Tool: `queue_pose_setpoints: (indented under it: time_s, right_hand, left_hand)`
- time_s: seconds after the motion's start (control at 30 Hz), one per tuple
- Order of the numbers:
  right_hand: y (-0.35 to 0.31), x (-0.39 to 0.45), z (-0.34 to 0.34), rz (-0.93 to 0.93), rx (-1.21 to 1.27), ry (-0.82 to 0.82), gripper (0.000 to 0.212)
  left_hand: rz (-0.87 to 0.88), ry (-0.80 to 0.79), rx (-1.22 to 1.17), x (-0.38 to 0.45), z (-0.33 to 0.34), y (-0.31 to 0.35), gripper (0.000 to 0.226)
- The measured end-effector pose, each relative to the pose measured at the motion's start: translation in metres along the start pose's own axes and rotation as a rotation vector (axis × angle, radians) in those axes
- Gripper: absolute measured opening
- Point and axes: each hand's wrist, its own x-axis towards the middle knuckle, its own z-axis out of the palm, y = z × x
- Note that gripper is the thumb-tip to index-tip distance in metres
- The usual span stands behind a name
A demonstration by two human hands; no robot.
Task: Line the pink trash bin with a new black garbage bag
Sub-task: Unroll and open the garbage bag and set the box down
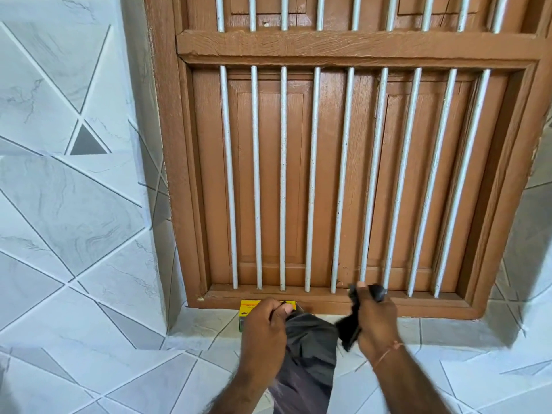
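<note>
- The left hand (267, 327) pinched the black garbage bag (309, 354) at its top edge; its length hung down toward the person.
- The right hand (375, 319) clenched the bag roll (377, 292), level with the left and just beside the bag.
- The pink bin was out of view.

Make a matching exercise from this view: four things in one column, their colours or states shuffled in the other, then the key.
1. thin black garbage bag
2. small cardboard box
3. wooden window frame
4. right hand

A. brown, with white bars
B. yellow, on the sill behind the left hand
C. gripping a bunched black end
D. hanging down between both hands

Pairs: 1-D, 2-B, 3-A, 4-C
</note>
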Motion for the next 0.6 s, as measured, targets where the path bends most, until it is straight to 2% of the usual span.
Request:
queue_pose_setpoints:
  time_s: [0.1, 0.2, 0.27, 0.33, 0.4, 0.5, 0.6]
  right_hand:
    - [-0.012, 0.014, -0.023, -0.03, -0.017, 0.045, 0.024]
    - [-0.015, 0.013, -0.036, 0.034, -0.025, 0.031, 0.026]
    - [-0.012, 0.013, -0.041, 0.152, -0.005, -0.033, 0.03]
    - [-0.004, 0.013, -0.045, 0.261, 0.103, -0.152, 0.037]
    - [0.005, 0.015, -0.049, 0.294, 0.179, -0.233, 0.046]
    - [0.006, 0.01, -0.048, 0.297, 0.194, -0.333, 0.036]
    - [0.003, 0.006, -0.048, 0.235, 0.102, -0.45, 0.024]
  left_hand:
    - [-0.049, -0.046, 0.071, 0.007, -0.027, -0.02, 0.03]
    - [-0.162, -0.235, 0.008, 0.013, -0.059, -0.037, 0.032]
    - [-0.201, -0.397, 0.119, 0.014, -0.072, -0.043, 0.025]
    - [-0.101, -0.537, 0.573, 0.019, -0.07, -0.047, 0.017]
    - [0.092, -0.557, 0.99, 0.024, -0.055, -0.041, 0.033]
    - [0.321, -0.537, 1.124, 0.04, -0.022, -0.028, 0.047]
    - [0.466, -0.614, 1.192, 0.062, 0.007, -0.022, 0.048]
